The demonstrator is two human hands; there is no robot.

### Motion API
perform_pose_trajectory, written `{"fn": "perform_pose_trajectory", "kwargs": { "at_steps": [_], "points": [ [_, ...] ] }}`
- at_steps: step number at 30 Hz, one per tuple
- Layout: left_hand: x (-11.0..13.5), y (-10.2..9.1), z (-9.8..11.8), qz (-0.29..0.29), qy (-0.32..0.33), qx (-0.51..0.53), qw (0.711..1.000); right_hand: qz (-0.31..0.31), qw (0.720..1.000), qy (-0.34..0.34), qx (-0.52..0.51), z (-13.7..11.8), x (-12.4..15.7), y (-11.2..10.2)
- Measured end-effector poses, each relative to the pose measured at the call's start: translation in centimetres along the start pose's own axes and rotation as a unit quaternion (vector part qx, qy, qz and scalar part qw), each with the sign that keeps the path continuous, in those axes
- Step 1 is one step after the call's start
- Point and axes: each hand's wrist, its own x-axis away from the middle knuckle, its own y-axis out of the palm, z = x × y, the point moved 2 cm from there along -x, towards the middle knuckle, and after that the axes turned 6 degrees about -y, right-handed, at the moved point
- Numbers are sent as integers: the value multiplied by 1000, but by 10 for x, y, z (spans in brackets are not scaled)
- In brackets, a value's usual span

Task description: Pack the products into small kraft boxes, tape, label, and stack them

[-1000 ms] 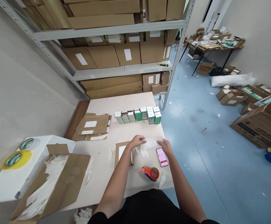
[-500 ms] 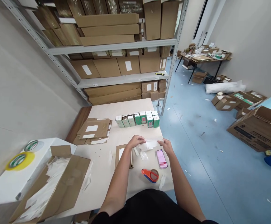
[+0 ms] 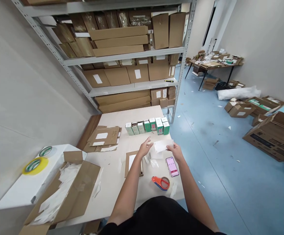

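Observation:
My right hand (image 3: 176, 150) pinches a white paper label (image 3: 162, 146) above the table's right side. My left hand (image 3: 145, 148) hovers just left of the label with its fingers stretched out, holding nothing. Below the hands lie a small flat cardboard box (image 3: 132, 163) with a white label, strips of white backing paper (image 3: 154, 159) and a phone (image 3: 172, 165) with a pink lit screen. A red and blue tape dispenser (image 3: 161, 182) lies nearer to me. A row of several green and white small boxes (image 3: 148, 126) stands further back on the table (image 3: 124, 191).
Flattened cardboard (image 3: 102, 137) lies at the table's left. An open carton of white paper scraps (image 3: 66, 189) and tape rolls (image 3: 35, 164) sit on a white stand at my left. Shelves of brown cartons (image 3: 122, 70) stand behind. Open cartons (image 3: 273, 132) litter the blue floor at right.
My left hand has let go of the label and opened. My right hand alone has lifted the label a little. The view has shifted slightly.

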Motion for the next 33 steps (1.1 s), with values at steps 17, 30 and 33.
{"fn": "perform_pose_trajectory", "kwargs": {
  "at_steps": [17,30,33],
  "points": [
    [76,-44,39,101,7,191,976,-93,996,-2,12,-46,32,66],
    [79,-45,50,100,19,201,974,-86,996,-21,11,-58,36,70],
    [80,-43,50,97,19,203,974,-87,996,-18,0,-58,37,70]
  ]
}}
